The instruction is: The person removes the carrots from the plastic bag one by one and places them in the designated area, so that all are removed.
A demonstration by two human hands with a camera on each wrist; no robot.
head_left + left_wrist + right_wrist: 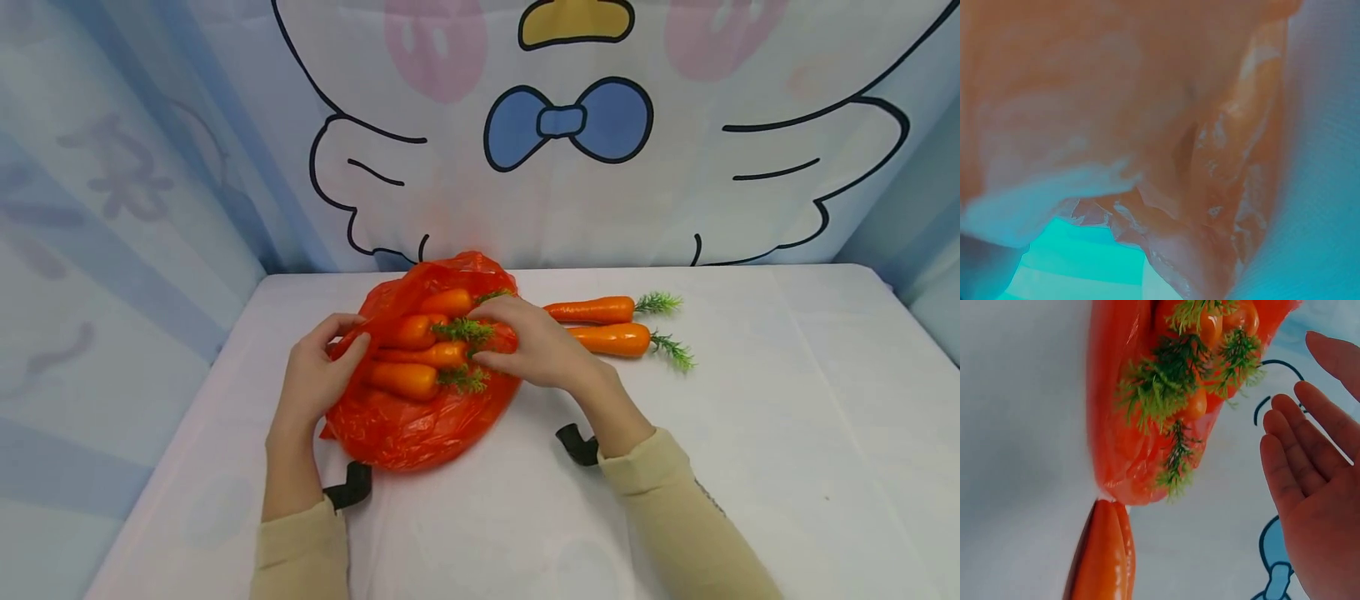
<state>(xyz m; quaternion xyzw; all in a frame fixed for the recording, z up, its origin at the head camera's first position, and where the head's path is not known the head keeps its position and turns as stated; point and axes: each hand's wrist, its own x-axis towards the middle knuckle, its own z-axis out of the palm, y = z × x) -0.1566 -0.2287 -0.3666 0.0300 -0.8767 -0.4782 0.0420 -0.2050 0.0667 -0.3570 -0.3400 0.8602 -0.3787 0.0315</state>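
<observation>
Near the far edge of the white-covered table (787, 417): a red plastic bag (427, 429), crumpled and shiny, lying left of the middle with its opening toward the right.
Carrots in the bag (405, 381): four that I can make out, bunched side by side, their feathery green tops (468, 329) facing right and their narrow ends running under the red film.
Left hand (318, 371): at the bag's left side, thumb and fingers bent around an edge of the film and holding it; its wrist view is too blurred to add much.
Right hand (536, 346): over the bag's right side, near the green tops, fingers and thumb well parted; the right wrist view shows the palm bare, with nothing in it.
Loose carrots (611, 340): two on the table to the right of the bag, roughly side by side, tops pointing right; whether their tips touch the bag I can't tell.
Sleeves (300, 546): beige on both arms, with a black fitting (348, 486) beside each cuff.
Backdrop (570, 208): pale cloth behind the table, printed with a cartoon figure wearing a blue bow tie (561, 121).
Left-hand curtain (112, 292): blue and white, faintly patterned.
</observation>
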